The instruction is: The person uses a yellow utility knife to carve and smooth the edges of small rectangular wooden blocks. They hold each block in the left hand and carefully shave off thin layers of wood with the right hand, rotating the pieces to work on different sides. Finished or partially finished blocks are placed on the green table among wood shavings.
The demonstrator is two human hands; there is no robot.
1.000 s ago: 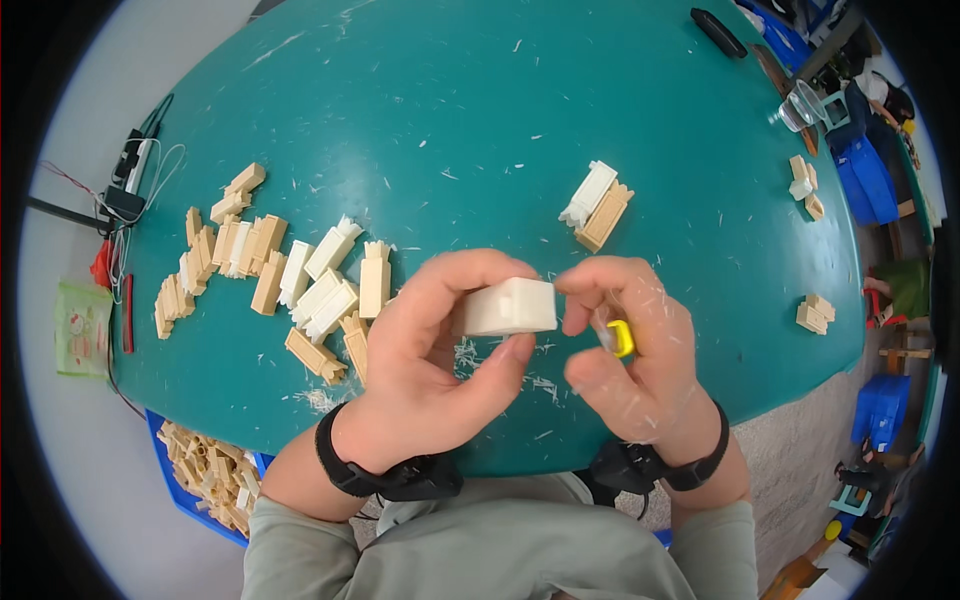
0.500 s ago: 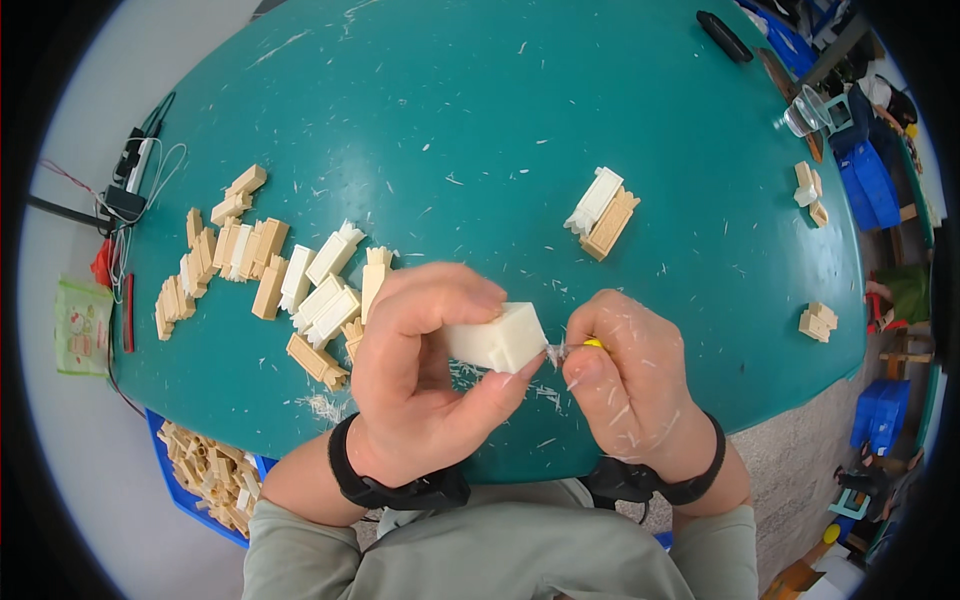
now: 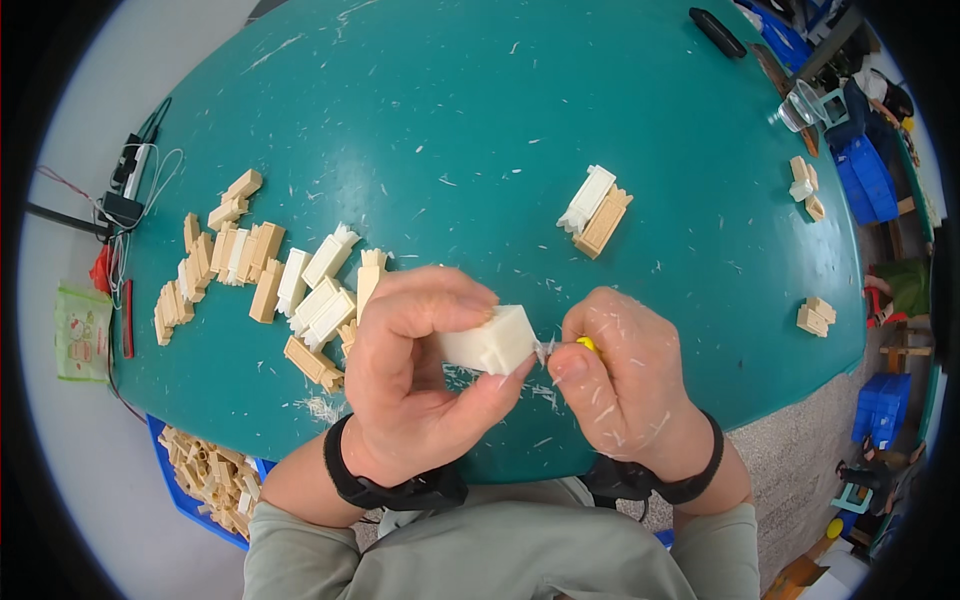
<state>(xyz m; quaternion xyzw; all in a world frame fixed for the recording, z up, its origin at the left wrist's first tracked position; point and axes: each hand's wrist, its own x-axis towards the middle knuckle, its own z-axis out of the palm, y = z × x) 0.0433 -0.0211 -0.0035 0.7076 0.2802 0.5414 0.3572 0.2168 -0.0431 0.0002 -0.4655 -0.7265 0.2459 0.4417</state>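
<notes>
The left hand [image 3: 415,385] has its fingers clamped on a white block [image 3: 490,340]; the right hand [image 3: 625,385], fingers together on a yellow-handled tool [image 3: 587,345], could slip off the block's edge into the left thumb.

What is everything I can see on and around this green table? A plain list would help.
Round teal table: one, scattered with pale shavings.
White plastic block: one, held in the left hand.
Yellow-handled tool: one, mostly hidden in the right hand.
Pile of white and tan blocks: many, table's left.
White and tan block pair: two, right of centre.
Small tan pieces: a few, far right; more near the right edge.
Blue bin of tan blocks: one, lower left, below the table.
Black flat bar: one, top edge.
Cables: several, left rim.
Left hand: black wristband.
Right hand: black wristband.
</notes>
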